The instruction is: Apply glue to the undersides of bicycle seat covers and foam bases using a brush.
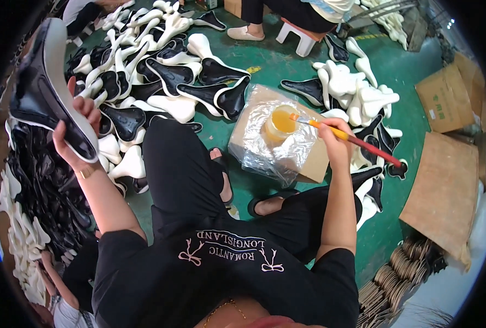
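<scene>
While the left hand (76, 136) lifts a glossy black bicycle saddle cover (51, 93), the right hand (333, 139) dips a brush.
Left grip wraps the cover's lower edge; right grip pinches the orange-handled brush (344, 135), bristles in the yellow glue tub (280, 124) on a plastic-wrapped cardboard box (308, 164).

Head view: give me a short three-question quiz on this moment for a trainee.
1. True or false: the left hand holds a black bicycle saddle raised up.
2. What does the brush in the right hand dip into? A) a pot of yellow glue B) a cardboard box C) a white saddle
3. Fill in: the pot stands on a plastic-covered ____ on the green floor.

Key:
1. True.
2. A: the bristles reach into the pot of yellow glue.
3. Box, a cardboard one.
</scene>
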The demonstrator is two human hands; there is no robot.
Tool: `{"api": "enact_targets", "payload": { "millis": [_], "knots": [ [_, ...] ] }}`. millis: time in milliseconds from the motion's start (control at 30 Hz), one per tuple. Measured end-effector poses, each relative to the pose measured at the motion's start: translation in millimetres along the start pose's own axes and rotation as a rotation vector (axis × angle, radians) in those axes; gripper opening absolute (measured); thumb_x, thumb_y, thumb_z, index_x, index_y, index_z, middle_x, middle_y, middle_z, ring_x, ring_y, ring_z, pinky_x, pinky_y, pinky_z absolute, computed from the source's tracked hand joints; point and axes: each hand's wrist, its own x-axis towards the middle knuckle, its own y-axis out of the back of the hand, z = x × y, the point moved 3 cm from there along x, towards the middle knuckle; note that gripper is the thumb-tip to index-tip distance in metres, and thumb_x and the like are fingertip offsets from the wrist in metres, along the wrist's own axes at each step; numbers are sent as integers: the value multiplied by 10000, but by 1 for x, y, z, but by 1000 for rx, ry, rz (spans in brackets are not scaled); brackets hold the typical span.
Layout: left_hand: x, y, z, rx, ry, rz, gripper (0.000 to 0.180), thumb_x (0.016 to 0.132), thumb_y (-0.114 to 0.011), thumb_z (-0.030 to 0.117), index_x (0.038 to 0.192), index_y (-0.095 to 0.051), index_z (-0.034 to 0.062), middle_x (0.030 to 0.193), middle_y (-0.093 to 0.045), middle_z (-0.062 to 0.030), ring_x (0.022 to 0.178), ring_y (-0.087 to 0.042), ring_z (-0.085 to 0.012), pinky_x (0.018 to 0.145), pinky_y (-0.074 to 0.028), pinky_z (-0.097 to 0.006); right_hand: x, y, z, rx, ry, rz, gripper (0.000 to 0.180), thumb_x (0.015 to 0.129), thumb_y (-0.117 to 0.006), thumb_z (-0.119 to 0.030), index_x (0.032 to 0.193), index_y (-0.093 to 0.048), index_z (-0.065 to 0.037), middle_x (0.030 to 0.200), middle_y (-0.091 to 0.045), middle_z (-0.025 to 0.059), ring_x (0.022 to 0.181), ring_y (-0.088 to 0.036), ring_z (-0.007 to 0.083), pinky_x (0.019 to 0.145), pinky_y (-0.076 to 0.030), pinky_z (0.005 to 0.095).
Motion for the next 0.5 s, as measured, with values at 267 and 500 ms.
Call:
{"api": "enact_targets", "payload": {
  "millis": [267, 500],
  "knots": [
    [-39, -70, -123, 284, 579, -36, 789, 700, -705, 454, 1237, -487, -81, 1074, -601, -227, 630, -550, -159, 499, -437, -240, 11, -27, 53, -222, -38, -143, 127, 797, -661, -104, 867, -631, -3, 818, -636, 96, 707, -609, 175, 641, -483, 286],
    [-55, -105, -177, 89, 1182, -182, 878, 765, -696, 373, 1403, -279, -63, 1041, -615, -233, 757, -677, -215, 588, -572, -248, 18, -15, 34, -79, -141, 4, 97, 817, -644, -85, 863, -627, -1, 799, -620, 32, 716, -579, 93, 649, -460, 236]
  ]
}}
